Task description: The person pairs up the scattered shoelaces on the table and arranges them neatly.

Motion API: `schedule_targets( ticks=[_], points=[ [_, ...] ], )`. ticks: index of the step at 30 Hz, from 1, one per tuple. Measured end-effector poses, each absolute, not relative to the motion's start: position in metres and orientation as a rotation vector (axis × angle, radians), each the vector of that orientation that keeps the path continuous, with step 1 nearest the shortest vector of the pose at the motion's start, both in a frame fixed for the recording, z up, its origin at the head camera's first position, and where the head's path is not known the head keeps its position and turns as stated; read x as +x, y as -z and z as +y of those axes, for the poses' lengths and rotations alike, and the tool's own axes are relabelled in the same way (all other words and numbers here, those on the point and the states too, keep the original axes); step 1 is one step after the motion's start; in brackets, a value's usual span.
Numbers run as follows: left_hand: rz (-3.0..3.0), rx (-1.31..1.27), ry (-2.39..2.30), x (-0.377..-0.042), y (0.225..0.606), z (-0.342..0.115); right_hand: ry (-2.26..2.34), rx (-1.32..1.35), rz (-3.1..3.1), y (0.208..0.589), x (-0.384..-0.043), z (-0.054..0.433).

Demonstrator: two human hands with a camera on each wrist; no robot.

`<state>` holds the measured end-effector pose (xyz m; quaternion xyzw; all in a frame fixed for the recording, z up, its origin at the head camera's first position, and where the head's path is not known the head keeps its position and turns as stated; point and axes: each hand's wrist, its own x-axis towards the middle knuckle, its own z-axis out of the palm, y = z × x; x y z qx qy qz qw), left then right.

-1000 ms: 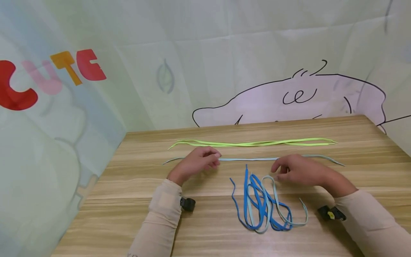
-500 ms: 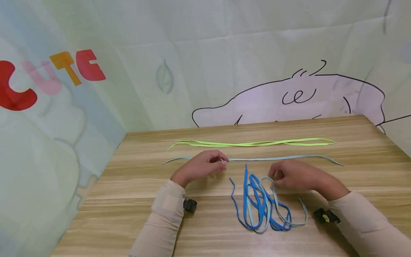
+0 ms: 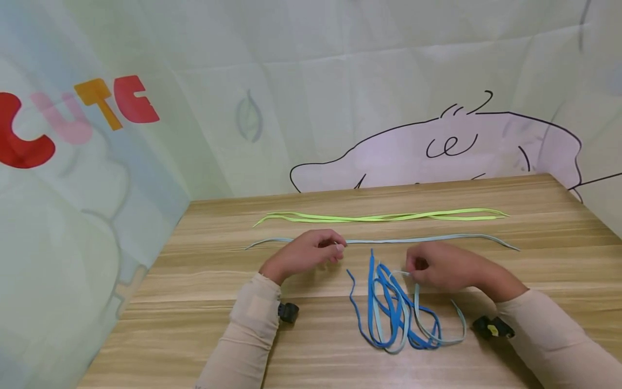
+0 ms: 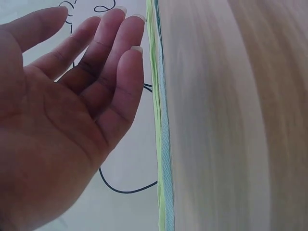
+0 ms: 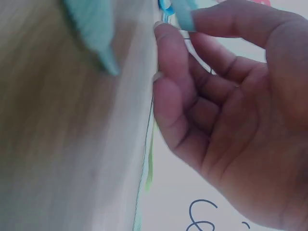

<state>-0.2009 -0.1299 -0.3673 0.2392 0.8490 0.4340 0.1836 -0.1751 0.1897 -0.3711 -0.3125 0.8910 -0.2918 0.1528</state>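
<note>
My right hand (image 3: 444,266) pinches a loop of a pale blue shoelace (image 3: 417,297) between thumb and forefinger. In the right wrist view, a strip of this pale shoelace (image 5: 183,14) shows at the thumb tip. The rest of it lies tangled with a darker blue shoelace (image 3: 372,302) on the table. My left hand (image 3: 306,253) hovers over a second pale blue shoelace (image 3: 389,241), which lies stretched out across the table. In the left wrist view, that hand's fingers (image 4: 127,82) are relaxed, loosely bent and hold nothing.
Beyond the stretched pale shoelace, yellow-green shoelaces (image 3: 369,219) lie lengthwise, roughly parallel to it. The wooden table (image 3: 170,324) ends at a printed cloth backdrop (image 3: 311,108). A small black device (image 3: 289,312) sits at the left wrist, another (image 3: 493,327) at the right.
My right hand has come down to the tangle, taken hold of the pale blue shoelace's loop and shifted it slightly. My left hand has moved a little to the right and nearer.
</note>
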Motion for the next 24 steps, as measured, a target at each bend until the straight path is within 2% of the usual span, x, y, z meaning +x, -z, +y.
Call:
schedule_targets(
  ticks=[18,24],
  points=[
    [2.306,0.733,-1.288,-0.195,0.366,-0.118,1.449,-0.885,2.412,0.352,-0.164,0.178],
    [2.241,0.855,-1.285,-0.188,0.361,-0.106,1.524,-0.897,2.401,0.350,-0.160,0.174]
  ],
)
